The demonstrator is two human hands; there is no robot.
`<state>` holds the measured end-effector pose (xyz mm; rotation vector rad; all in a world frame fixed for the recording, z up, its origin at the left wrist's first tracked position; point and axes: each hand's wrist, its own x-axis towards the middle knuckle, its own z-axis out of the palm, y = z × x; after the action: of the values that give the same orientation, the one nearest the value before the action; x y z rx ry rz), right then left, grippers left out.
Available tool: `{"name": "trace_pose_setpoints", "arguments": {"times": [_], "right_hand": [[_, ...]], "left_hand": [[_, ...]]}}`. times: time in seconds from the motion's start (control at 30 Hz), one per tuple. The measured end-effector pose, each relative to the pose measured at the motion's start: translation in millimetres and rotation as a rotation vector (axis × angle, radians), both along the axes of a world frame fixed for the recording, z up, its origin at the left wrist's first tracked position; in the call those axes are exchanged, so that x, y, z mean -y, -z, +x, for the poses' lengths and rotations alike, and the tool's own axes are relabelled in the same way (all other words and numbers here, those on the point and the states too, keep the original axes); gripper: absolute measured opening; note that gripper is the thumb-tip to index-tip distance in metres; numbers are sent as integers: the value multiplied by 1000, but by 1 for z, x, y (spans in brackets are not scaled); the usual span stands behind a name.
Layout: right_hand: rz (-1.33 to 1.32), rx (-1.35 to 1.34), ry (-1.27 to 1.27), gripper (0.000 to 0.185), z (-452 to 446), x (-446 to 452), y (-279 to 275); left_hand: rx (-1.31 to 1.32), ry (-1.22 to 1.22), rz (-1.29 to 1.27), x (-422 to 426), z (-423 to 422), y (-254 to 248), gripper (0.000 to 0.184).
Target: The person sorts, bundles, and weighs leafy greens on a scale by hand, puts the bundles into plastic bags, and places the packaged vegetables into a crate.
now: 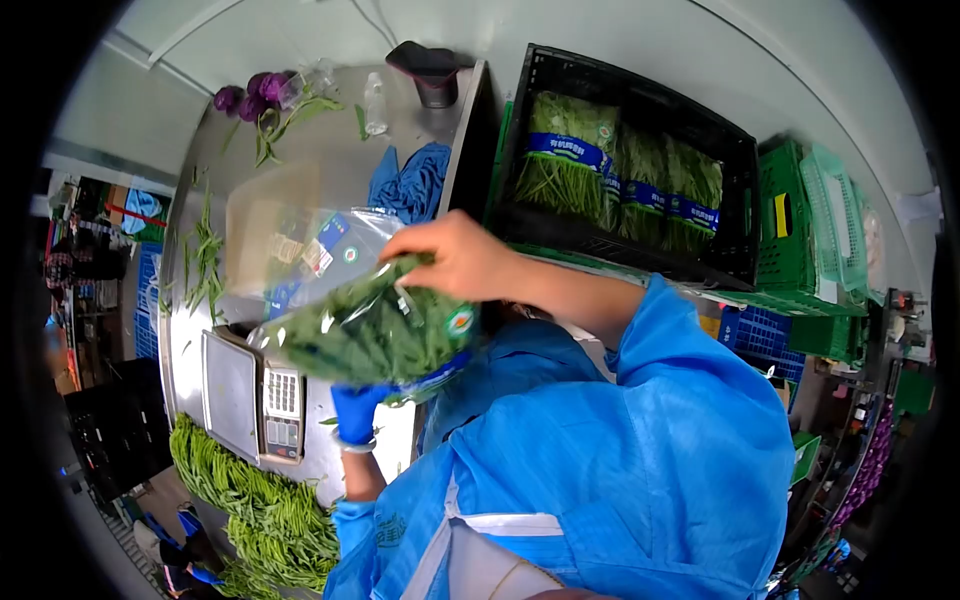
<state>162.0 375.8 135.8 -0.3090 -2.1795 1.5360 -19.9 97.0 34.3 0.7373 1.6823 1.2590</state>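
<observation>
A clear plastic bag of leafy greens (370,335) is held up over the steel table, partly smeared by motion. My right hand (450,258), bare, has its fingers closed on the bag's upper edge. My left hand (356,412), in a blue glove, holds the bag from below; the bag hides its fingers. Just past the bag lie flat printed plastic bags (345,245) with blue labels. A weighing scale (280,400) with a keypad stands beside my left hand. Along the table's near left part lies a pile of long green stems (250,510).
A black crate (745,150) at the right holds several packed bags of greens (570,150). Blue cloth (412,182), a clear bottle (375,105), a dark container (435,85) and purple vegetables (262,90) sit on the table (330,130). Green crates (780,220) stand farther right.
</observation>
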Motion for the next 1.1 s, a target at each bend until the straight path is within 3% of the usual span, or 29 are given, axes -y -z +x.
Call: {"name": "trace_pose_setpoints", "arguments": {"times": [0.07, 0.1, 0.13, 0.2, 0.27, 0.3, 0.37, 0.4, 0.43, 0.47, 0.5, 0.53, 0.57, 0.6, 0.63, 0.67, 0.7, 0.77, 0.87, 0.9, 0.97, 1.0, 1.03, 1.1], "right_hand": [[-221, -60, 125, 33, 31, -35, 3], [-530, -156, 125, 51, 50, -51, 11], [-654, -336, 101, 72, 67, -70, 37], [-690, -237, 99, 91, 105, -77, 47], [-759, -119, 115, 104, 126, -58, 74], [-741, -61, 93, 98, 134, -47, 97], [-690, 81, 319, 82, 142, -29, 98], [-768, 10, 375, 72, 152, -36, 103], [-846, -64, 429, 61, 166, -44, 108], [-880, -103, 608, 50, 179, -51, 99], [-869, -113, 609, 55, 202, -68, 109], [-887, -32, 808, 57, 217, -76, 89], [-850, 30, 899, 60, 241, -94, 99], [-904, -12, 1007, 62, 256, -106, 97], [-932, -66, 901, 66, 271, -120, 90], [-951, 25, 1066, 77, 297, -142, 124], [-987, 93, 1105, 91, 294, -147, 108], [-909, 181, 918, 95, 305, -169, 136], [-558, 766, 1008, 72, 338, -204, 257], [-530, 753, 931, 69, 337, -200, 245], [-514, 712, 1014, 64, 330, -198, 230], [-473, 778, 962, 70, 332, -199, 217], [-179, 837, 1079, 74, 329, -193, 205], [446, 909, 1220, 81, 306, -191, 184]], "left_hand": [[250, -187, 124, -62, 36, -10, 27], [291, -242, 127, -85, 46, -11, 23], [291, -194, 153, -108, 51, -13, 17], [349, -150, 115, -147, 63, -18, 13], [449, -160, 101, -181, 79, -14, 23], [487, -144, 116, -199, 91, -23, 26], [636, -66, 44, -227, 109, -25, 28], [524, 75, 42, -235, 111, -20, 31], [645, 99, 128, -241, 113, -5, 43], [732, 176, 284, -254, 122, -25, 52], [814, 249, 446, -264, 130, -46, 63], [675, 252, 401, -263, 126, -37, 65], [495, 106, 344, -264, 128, -40, 53], [476, 48, 278, -262, 124, -40, 48], [458, -14, 211, -256, 115, -40, 43], [530, -47, 185, -245, 103, -24, 41], [603, -81, 163, -231, 90, 4, 38], [661, -153, 113, -200, 81, 30, 35], [524, -198, 49, -149, 84, 46, 35], [420, -182, 54, -130, 86, 54, 35], [483, -375, -13, -92, 81, 65, 31], [367, -381, -35, -69, 78, 70, 31], [248, -390, -53, -47, 75, 75, 32], [536, -681, -99, -6, 69, 90, 32]]}}
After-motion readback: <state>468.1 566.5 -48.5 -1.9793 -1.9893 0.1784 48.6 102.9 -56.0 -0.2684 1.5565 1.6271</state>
